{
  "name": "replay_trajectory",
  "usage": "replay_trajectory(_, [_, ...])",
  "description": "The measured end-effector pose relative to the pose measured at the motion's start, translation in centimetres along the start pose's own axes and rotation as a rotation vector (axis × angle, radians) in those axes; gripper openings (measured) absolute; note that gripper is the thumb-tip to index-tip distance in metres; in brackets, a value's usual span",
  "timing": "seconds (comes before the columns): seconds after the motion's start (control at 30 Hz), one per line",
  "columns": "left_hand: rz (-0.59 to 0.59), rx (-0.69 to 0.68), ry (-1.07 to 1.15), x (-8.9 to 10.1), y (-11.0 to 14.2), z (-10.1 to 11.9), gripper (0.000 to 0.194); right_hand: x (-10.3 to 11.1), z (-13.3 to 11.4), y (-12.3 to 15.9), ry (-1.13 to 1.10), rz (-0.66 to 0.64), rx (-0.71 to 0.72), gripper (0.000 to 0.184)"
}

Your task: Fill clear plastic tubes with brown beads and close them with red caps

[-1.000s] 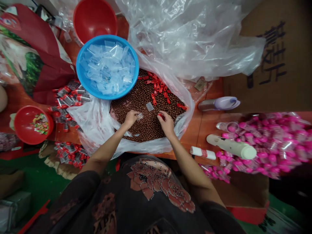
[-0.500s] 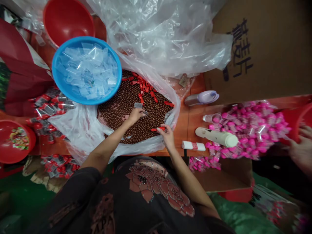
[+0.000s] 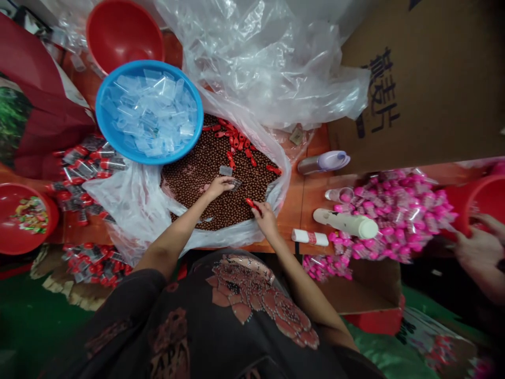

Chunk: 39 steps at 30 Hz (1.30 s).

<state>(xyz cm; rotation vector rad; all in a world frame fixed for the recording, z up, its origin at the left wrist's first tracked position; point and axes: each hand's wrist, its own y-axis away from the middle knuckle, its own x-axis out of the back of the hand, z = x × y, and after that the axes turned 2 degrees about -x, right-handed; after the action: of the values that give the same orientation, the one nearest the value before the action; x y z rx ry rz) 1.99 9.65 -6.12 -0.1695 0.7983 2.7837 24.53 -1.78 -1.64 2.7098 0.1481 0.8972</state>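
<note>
Small shiny brown balls (image 3: 213, 210) fill an opened clear plastic bag (image 3: 236, 236) on the table in front of me. Over them, my left hand (image 3: 219, 186) pinches a small clear plastic container (image 3: 236, 184); its contents are too small to make out. Just beyond those fingers lies another clear container (image 3: 225, 170). To the right, my right hand (image 3: 265, 217) is closed on a red plastic cap (image 3: 251, 203), which points toward the left hand but stays apart from the container. Several loose red caps (image 3: 236, 141) rest on the balls at the far side.
A blue basin (image 3: 101, 126) of clear containers stands at the bag's left, before a red bowl (image 3: 124, 37). Filled red-capped containers (image 3: 84, 168) lie left. On the right are a bottle (image 3: 310, 165), a white tube (image 3: 347, 223), pink-capped containers (image 3: 402, 216) and a co-worker's hand (image 3: 479, 250).
My right hand has brought the red cap slightly up, with its tip now angled upward. My left hand keeps its container. The camera view has shifted a little.
</note>
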Motion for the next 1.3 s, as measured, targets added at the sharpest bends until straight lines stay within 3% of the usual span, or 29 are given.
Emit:
replay_trajectory(0.13, [-0.076, -0.051, 0.094, -0.3, 2.8, 1.9, 0.053, 0.8, -1.3, -0.7, -0.29, 0.06, -0.076, 0.032])
replay_trajectory(0.27, [-0.067, -0.147, 0.076, -1.0, 5.5, 4.1, 0.053, 1.7, -3.7, -1.2, -0.735, -0.053, -0.259, 0.042])
replay_trajectory(0.37, [-0.078, -0.179, 0.048, -1.4, 7.1, 5.5, 0.049, 2.5, -5.7, -1.6, -0.871, -0.115, -0.293, 0.041])
replay_trajectory(0.57, [-0.087, -0.23, -0.048, -2.6, 9.8, 7.0, 0.042, 3.6, -8.6, -2.2, -0.941, -0.188, -0.245, 0.044])
replay_trajectory(0.83, [-0.05, -0.3, -0.101, -3.8, 11.8, 7.1, 0.033, 4.4, -10.1, -2.3, -0.749, -0.196, -0.009, 0.043])
replay_trajectory(1.17, [-0.059, -0.264, -0.005, -4.5, 12.2, 7.6, 0.041, 5.1, -11.2, -1.4, -0.783, 0.05, 0.049, 0.028])
replay_trajectory(1.3, [-0.057, -0.275, 0.017, -5.1, 12.5, 7.9, 0.041, 4.4, -11.4, -0.9, -0.793, 0.039, 0.084, 0.025])
